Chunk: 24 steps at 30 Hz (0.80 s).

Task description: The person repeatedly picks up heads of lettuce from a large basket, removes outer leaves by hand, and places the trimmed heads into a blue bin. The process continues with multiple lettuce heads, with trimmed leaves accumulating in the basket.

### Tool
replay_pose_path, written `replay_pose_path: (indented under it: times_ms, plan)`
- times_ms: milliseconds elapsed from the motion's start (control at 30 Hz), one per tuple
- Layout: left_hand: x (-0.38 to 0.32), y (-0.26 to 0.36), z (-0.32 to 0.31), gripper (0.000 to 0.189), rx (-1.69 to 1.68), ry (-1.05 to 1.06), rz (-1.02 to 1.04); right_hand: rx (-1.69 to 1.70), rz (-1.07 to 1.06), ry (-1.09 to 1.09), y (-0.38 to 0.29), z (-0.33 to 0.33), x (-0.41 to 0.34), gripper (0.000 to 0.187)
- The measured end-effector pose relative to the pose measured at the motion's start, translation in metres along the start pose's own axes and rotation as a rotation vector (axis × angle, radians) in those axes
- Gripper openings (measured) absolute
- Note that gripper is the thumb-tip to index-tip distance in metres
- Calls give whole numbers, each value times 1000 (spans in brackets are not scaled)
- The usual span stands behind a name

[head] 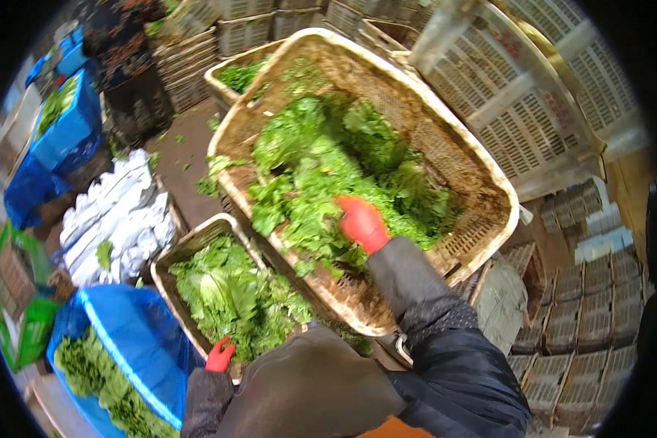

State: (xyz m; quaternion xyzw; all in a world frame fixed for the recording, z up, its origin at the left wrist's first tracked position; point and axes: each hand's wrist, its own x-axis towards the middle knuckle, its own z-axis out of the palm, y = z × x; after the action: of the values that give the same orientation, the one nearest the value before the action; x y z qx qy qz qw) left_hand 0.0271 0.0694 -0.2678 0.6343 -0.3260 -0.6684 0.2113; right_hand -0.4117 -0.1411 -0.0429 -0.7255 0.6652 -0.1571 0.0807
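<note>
My right hand, in a red glove, reaches into a large dirty plastic basket. It lies on loose leafy lettuce there, and its fingertips blend into the leaves, so any grip on them is unclear. Lower left, my left hand, gloved in red too, is at the near rim of a smaller plastic crate. Its thumb and fingers are spread apart beside the greens, with nothing visibly held. That crate holds a pale-ribbed head of lettuce among loose leaves.
Left are white sacking, a blue-lined container of greens and a green crate. Behind the basket stands another crate with greens. Stacked crates line the right. A person in dark clothes stands upper left.
</note>
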Motion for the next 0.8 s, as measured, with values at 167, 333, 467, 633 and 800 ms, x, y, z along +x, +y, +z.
replay_pose_path:
  times_ms: [167,333,467,633,800]
  plan:
    - [-11,-43,0,49,-249,25,-70,-353,394,178,232,-66,74,44]
    - [-9,-21,19,45,-149,57,-187,-216,450,-5,212,-30,89,42]
    - [2,54,37,48,-72,-13,-10,-119,239,-74,102,-93,99,26]
    - [5,173,46,81,-407,14,613,666,-321,-269,-22,-141,90,25]
    - [4,193,38,72,-725,-99,309,507,-199,-393,-30,-67,99,37]
